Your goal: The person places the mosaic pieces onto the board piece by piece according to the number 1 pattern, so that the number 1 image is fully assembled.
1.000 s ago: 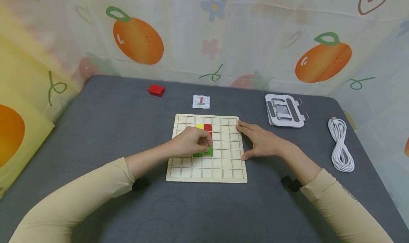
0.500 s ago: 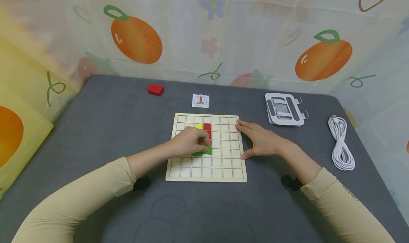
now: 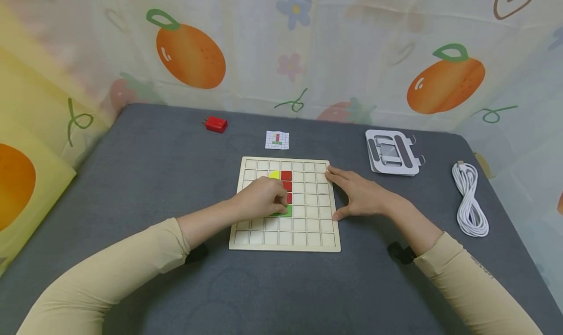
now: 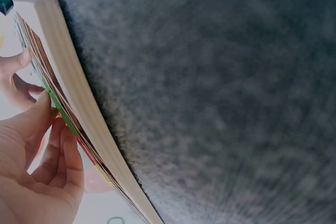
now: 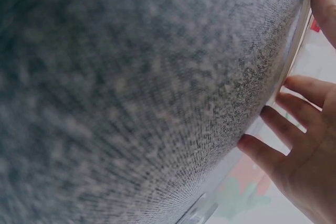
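The pale wooden grid board (image 3: 313, 226) lies flat on the dark table. A yellow tile (image 3: 274, 174) with a slanted edge and a column of red tiles (image 3: 286, 186) fill some squares, with green tiles (image 3: 288, 211) below. My left hand (image 3: 260, 197) hovers low over the board, its fingers bent and its thumb touching the green in the left wrist view. Whether it pinches a tile is unclear; it hides the squares beneath it. Spread fingers of my right hand (image 3: 364, 194) rest along the board's right edge, also seen as the right hand (image 5: 310, 153) in the right wrist view.
Behind the board lies a paper card (image 3: 277, 140) printed with a coloured tile pattern. A red plug adapter (image 3: 215, 124) is at back left. A folded white stand (image 3: 393, 152) and a coiled white cable (image 3: 469, 200) lie to the right. A printed curtain hangs behind.
My left hand's fingertips have shifted slightly left and down, uncovering more of the red tiles. The right green tile shows flatter in its square. My right hand stays on the board's edge.
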`<state>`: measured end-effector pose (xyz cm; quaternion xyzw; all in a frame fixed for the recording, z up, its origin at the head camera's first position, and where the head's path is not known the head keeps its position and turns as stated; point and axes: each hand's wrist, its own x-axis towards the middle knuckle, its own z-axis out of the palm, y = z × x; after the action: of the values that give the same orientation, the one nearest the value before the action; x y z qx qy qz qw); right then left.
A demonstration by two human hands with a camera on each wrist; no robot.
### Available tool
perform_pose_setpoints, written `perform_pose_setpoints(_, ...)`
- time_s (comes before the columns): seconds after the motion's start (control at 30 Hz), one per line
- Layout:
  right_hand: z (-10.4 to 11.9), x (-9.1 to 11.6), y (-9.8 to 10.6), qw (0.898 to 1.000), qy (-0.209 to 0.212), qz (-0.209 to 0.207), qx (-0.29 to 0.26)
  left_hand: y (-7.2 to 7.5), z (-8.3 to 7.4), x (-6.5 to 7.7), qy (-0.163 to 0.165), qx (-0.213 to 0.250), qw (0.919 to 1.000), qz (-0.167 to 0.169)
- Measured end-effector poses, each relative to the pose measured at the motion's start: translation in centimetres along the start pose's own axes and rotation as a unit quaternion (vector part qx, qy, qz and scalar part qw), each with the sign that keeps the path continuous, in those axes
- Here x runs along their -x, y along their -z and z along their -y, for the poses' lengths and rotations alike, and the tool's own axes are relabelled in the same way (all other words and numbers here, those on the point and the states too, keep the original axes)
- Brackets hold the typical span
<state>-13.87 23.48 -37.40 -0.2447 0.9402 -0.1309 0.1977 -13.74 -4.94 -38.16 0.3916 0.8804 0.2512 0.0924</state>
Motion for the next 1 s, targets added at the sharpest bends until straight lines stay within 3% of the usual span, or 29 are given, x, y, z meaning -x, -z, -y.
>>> perform_pose_setpoints(0.3,0.0,0.0,0.0,1.0,0.001,0.003,-0.005,0.3,0.0,0.0,0.007,-0.01,0.9998,0.018)
perform_pose_setpoints(0.47,0.0,0.0,-0.2,1.0,0.005,0.001,-0.008,1.1,0.1,0.2,0.009,0.017,0.9989,0.042)
perform_pose_setpoints(0.7,0.0,0.0,-0.2,1.0,0.003,-0.001,-0.006,3.0,1.1,1.1,0.005,0.048,0.9976,0.051)
perform_pose_setpoints(1.0,0.0,0.0,-0.1,1.0,0.0,-0.001,-0.004,6.4,2.8,3.7,0.042,0.074,0.9945,0.06)
